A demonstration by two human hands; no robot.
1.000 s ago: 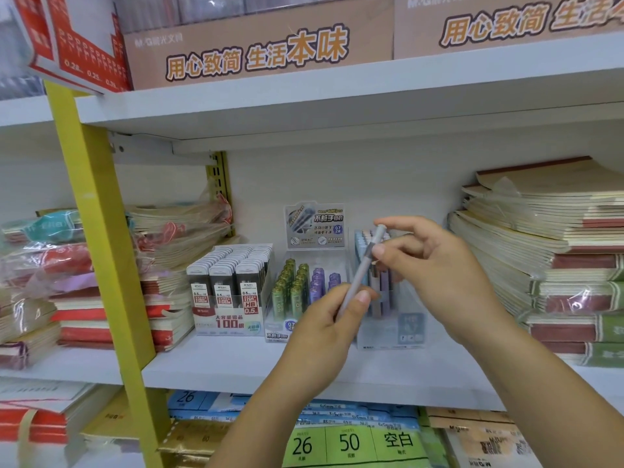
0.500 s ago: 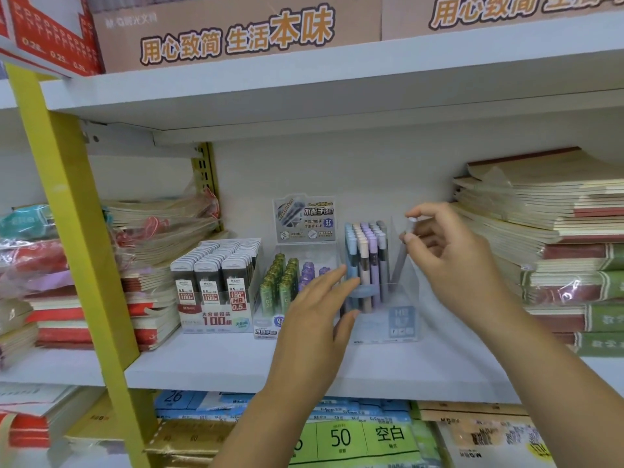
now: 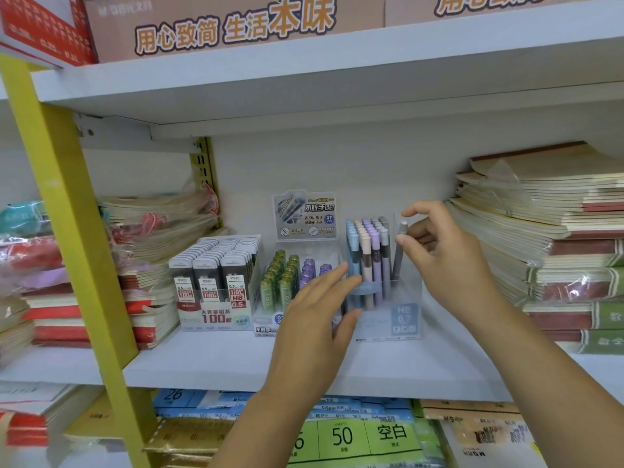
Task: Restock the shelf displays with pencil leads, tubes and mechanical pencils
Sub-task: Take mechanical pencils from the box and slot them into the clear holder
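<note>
On the white shelf, a slim grey mechanical pencil is being pinched by the right hand and slotted upright into the clear plastic display box. The box is being steadied by the open, empty left hand, probably against tipping.

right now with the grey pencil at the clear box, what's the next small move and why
Probably lower the grey pencil straight down and let go. The right hand pinches its top, and it already stands nearly upright at the right end of the clear box, beside the other pencils. The left hand rests open against the box front, seemingly steadying it.
</note>
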